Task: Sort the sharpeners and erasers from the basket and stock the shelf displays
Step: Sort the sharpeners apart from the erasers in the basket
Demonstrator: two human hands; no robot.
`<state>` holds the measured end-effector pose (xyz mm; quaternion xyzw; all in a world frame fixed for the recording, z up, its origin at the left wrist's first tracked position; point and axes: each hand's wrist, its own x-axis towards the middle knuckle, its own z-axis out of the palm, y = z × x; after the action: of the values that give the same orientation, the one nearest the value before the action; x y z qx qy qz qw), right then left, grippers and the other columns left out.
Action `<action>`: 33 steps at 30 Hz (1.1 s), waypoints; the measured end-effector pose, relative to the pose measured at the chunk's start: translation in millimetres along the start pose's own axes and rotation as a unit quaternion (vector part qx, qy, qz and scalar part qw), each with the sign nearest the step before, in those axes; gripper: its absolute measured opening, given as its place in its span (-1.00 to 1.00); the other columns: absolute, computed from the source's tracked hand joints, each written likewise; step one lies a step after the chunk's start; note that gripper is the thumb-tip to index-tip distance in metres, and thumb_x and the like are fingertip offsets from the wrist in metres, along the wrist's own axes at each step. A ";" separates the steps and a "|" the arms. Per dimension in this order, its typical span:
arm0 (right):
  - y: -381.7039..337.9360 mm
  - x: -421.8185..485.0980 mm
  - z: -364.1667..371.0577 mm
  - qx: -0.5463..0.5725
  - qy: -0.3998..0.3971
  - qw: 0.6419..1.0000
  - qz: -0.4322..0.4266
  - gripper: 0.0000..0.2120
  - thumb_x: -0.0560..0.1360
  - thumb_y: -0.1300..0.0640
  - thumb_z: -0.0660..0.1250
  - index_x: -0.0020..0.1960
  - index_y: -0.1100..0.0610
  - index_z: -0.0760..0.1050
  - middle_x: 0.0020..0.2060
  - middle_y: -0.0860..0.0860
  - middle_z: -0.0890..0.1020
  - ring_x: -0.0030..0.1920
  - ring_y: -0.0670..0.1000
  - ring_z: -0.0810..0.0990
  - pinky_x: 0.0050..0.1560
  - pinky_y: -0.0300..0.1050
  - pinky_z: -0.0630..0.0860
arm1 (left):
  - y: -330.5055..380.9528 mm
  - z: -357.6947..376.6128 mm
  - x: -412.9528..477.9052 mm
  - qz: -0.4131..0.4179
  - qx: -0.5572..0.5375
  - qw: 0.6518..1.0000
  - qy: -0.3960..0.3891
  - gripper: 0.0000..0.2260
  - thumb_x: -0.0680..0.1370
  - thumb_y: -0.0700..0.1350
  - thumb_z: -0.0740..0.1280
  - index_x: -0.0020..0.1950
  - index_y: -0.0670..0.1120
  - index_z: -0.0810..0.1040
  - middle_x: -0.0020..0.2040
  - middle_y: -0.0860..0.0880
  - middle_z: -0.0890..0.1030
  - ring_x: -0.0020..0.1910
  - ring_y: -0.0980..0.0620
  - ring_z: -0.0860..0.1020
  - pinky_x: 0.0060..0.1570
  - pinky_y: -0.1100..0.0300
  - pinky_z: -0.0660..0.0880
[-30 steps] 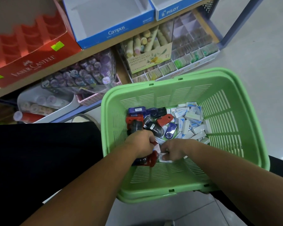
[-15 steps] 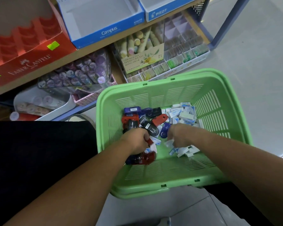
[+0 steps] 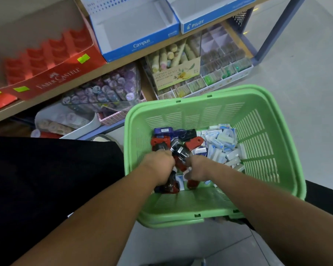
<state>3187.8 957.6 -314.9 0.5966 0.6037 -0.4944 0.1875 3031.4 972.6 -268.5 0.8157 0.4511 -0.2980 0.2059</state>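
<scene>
1. A wooden shelf (image 3: 37, 101) runs slantwise across the top of the view, with more stock on the level under it
2. The green slotted basket (image 3: 190, 114) sits low in front of the shelf, by the person's knees, and both forearms reach down into it
3. On the shelf at the left stands a red Faber-Castell display box (image 3: 58, 79) with stepped compartments and green stickers on its front
4. Beside it is a blue Campus box (image 3: 140, 43), and just right of that a blue Pilot box (image 3: 196, 24)
5. The erasers (image 3: 223, 143), white and pale blue, lie heaped in the far right part of the basket floor
6. The sharpeners (image 3: 173, 135), red, dark blue and black, are bunched in the far left part, touching the eraser heap
7. The left hand (image 3: 160, 166) is a fist on the near edge of the sharpener pile, its fingers wrapped round a dark and red sharpener (image 3: 168, 186) that pokes out below it
8. The right hand (image 3: 198, 167) is just beside the left, knuckles up and fingers curled under; a red sharpener (image 3: 192, 184) shows beneath it, but I cannot tell whether the fingers hold it
</scene>
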 end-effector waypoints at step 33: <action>20.3 46.3 29.1 -0.017 -0.012 1.000 -0.002 -0.75 0.50 -0.03 0.43 0.13 0.04 0.58 -0.02 0.01 0.66 0.03 0.06 0.64 0.11 -0.02 0.59 | -5.5 30.1 34.0 -0.127 -0.421 0.897 0.051 -0.61 0.48 -0.44 0.28 0.16 -0.07 0.66 0.10 -0.07 0.68 0.08 -0.03 0.64 0.17 0.05 0.61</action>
<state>3185.5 954.4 -373.1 0.5863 0.6110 -0.4915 0.2036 3031.7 978.1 -313.9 0.6028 0.6438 -0.0616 0.4672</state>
